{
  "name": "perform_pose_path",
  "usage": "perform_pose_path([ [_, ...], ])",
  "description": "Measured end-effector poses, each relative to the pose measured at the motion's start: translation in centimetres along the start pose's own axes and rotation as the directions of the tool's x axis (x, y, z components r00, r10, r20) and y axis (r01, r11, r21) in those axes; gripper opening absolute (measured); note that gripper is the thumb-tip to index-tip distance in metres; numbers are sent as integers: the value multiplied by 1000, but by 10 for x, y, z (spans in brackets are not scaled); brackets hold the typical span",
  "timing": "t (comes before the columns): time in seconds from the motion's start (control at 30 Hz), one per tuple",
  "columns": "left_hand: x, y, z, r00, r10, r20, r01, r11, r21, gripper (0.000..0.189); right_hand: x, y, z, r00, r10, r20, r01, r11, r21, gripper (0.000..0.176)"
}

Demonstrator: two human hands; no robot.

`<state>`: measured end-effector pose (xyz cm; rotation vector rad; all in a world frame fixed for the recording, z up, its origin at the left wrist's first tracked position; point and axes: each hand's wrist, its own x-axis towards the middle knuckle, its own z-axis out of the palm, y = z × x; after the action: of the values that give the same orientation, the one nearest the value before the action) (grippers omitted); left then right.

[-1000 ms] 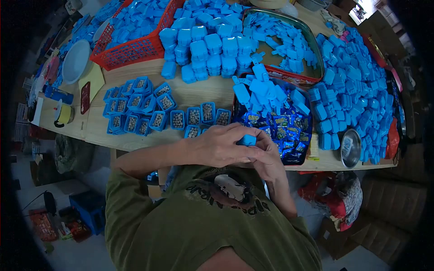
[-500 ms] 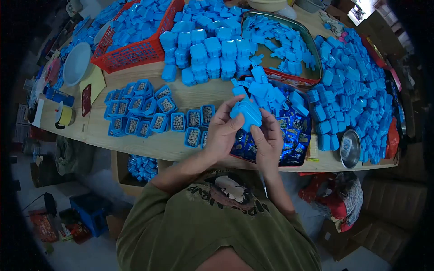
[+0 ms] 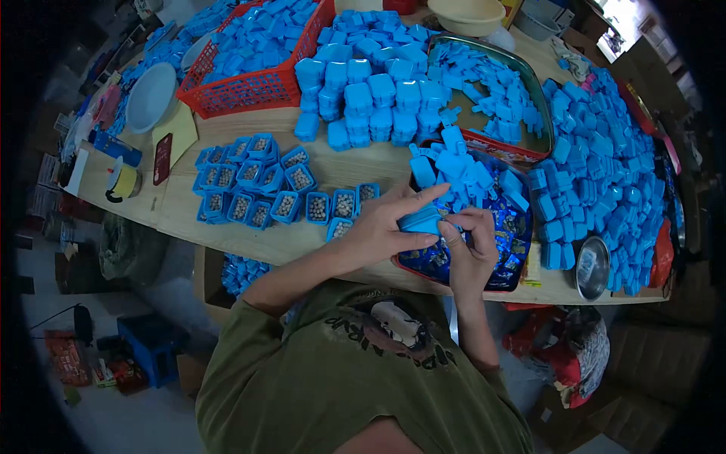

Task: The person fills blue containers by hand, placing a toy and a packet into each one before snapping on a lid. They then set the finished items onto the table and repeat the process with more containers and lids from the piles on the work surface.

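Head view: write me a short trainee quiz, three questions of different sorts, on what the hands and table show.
1. True or false: the left hand and right hand both touch one blue box.
2. The open filled boxes lie: A) on the table beside the left hand; B) on the floor; C) in a lap.
3. Fill in: the basket is ___.
Key: 1 true; 2 A; 3 red.

A small blue plastic box point(image 3: 420, 221) is held just right of frame centre, lid shut, tilted slightly, pinched between both hands above the worktop's near edge.
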<state>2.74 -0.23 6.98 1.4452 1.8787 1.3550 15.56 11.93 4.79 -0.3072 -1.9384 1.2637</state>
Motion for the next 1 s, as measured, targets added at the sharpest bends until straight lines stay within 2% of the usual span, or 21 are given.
perform_pose_path([
  [0.07,-3,1,10,994,20,-107,-32,994,-109,68,1,-10,0,999,-13,-31,11,998,-58,18],
  [0.13,-2,9,16,985,2,-172,-27,989,-143,65,4,-15,0,998,-31,-57,25,994,-110,16],
  [0.2,-1,12,19,973,-22,-232,-19,985,-174,63,5,-17,0,993,-27,-113,9,988,-155,22],
  [0.27,-1,12,21,968,46,-247,-61,997,-54,60,5,-13,1,990,-4,-140,-10,995,-100,23],
  [0.3,-2,9,20,967,46,-252,-61,997,-50,60,4,-9,-2,986,118,-114,-110,991,81,23],
  [0.33,-3,5,20,966,123,-229,-123,992,17,57,4,-5,-5,970,234,-65,-210,944,255,23],
  [0.37,-3,2,18,960,198,-200,-185,979,83,54,4,-2,-7,971,231,-62,-208,943,258,23],
  [0.4,-2,2,15,959,198,-201,-184,979,86,54,3,0,-10,950,312,5,-286,862,419,21],
  [0.43,-1,1,12,942,300,-152,-267,942,204,51,2,3,-13,921,380,86,-361,747,558,19],
  [0.47,0,1,9,915,393,-91,-348,883,315,48,0,8,-16,921,379,89,-361,746,559,19],
  [0.5,0,1,5,915,392,-93,-346,883,318,48,-2,13,-19,903,392,175,-409,665,624,24],
  [0.53,0,2,2,899,438,-25,-413,864,287,46,-5,14,-19,881,395,261,-459,576,677,29],
  [0.57,0,4,0,875,483,42,-477,842,251,43,-6,11,-20,880,393,266,-461,574,676,29],
  [0.63,0,9,-3,851,521,63,-518,813,265,41,-6,-3,-20,788,419,451,-601,367,710,49],
  [0.67,0,11,-4,825,558,89,-559,783,273,40,-8,-9,-20,785,418,457,-606,366,707,49],
  [0.73,-1,11,-1,813,573,101,-576,768,279,41,-13,-18,-19,666,450,595,-693,76,717,59],
  [0.87,0,15,-1,771,620,145,-628,703,333,42,-23,-11,-20,615,537,578,-748,165,643,63],
  [0.93,2,21,-5,742,652,153,-659,669,344,41,-23,-14,-19,665,513,543,-705,192,682,67],
  [1.0,2,25,-9,712,683,164,-688,632,356,40,-23,-15,-19,669,510,541,-702,194,686,70],
])
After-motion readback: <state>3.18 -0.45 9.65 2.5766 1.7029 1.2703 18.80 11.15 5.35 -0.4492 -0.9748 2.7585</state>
